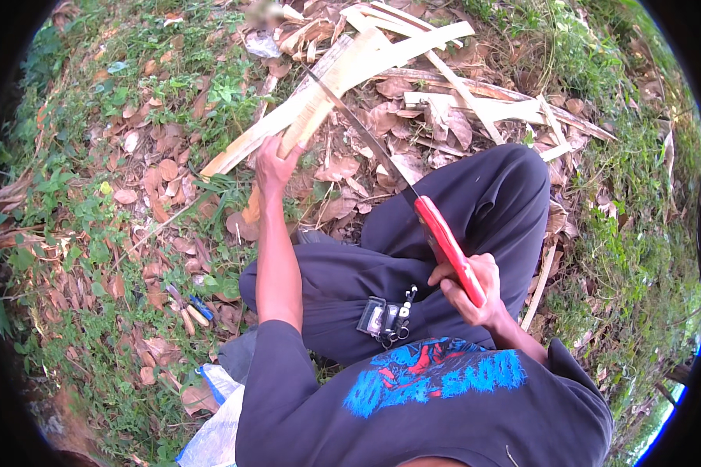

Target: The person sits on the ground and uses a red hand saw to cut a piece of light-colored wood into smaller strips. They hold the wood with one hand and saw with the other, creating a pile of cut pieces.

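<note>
My right hand [475,288] is closed round the red handle of a hand saw [370,140], in front of my bent knee. Its long, narrow dark blade slants up and left, and the far part lies across a pale wooden slat [311,117]. Whether the blade bites into the wood I cannot tell. My left hand [275,165] grips the near end of that slat, fingers wrapped round its edge. Beneath and beside it runs a longer wooden strip [245,148], crossing toward the upper right.
More split wood strips [514,109] lie on dry leaves beyond my knee. Small tools with blue and wooden handles [191,309] rest in the grass at left. A white sack [218,424] is by my left side. A lanyard with a card holder [378,319] lies on my lap.
</note>
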Tool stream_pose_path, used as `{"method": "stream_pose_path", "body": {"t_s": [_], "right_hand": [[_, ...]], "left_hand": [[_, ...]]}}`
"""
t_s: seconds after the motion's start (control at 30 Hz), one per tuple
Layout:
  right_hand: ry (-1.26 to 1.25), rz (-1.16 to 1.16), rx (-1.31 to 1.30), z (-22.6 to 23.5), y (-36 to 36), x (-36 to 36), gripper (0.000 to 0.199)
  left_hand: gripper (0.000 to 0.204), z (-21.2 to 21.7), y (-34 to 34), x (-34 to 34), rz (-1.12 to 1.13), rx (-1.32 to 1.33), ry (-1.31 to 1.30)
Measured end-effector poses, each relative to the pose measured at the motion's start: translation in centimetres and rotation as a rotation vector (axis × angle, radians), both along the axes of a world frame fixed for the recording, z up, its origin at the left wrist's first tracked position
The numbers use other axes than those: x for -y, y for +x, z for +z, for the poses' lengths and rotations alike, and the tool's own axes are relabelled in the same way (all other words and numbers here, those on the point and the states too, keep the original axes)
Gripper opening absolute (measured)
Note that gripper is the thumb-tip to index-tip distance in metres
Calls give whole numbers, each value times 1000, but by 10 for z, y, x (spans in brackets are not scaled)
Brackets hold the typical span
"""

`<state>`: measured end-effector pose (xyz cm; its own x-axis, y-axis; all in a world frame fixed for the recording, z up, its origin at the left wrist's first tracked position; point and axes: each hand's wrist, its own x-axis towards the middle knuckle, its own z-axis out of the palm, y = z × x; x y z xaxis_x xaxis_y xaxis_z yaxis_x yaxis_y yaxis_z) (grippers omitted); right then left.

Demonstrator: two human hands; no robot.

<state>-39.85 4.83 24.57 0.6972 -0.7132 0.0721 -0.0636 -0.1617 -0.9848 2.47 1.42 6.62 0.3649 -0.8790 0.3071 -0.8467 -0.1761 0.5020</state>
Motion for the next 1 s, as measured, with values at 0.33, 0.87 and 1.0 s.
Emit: {"method": "stream_pose_path", "body": {"t_s": [0.33, 0.87, 1.0], "right_hand": [[0, -76, 68, 1, -17, 27, 12], [5, -121, 76, -1, -21, 53, 11], [65, -75, 72, 4, -15, 57, 10]], "left_hand": [[59, -31, -68, 41, -294, 62, 463], [69, -35, -9, 141, -254, 156, 57], [72, -44, -20, 115, -315, 118, 220]]}}
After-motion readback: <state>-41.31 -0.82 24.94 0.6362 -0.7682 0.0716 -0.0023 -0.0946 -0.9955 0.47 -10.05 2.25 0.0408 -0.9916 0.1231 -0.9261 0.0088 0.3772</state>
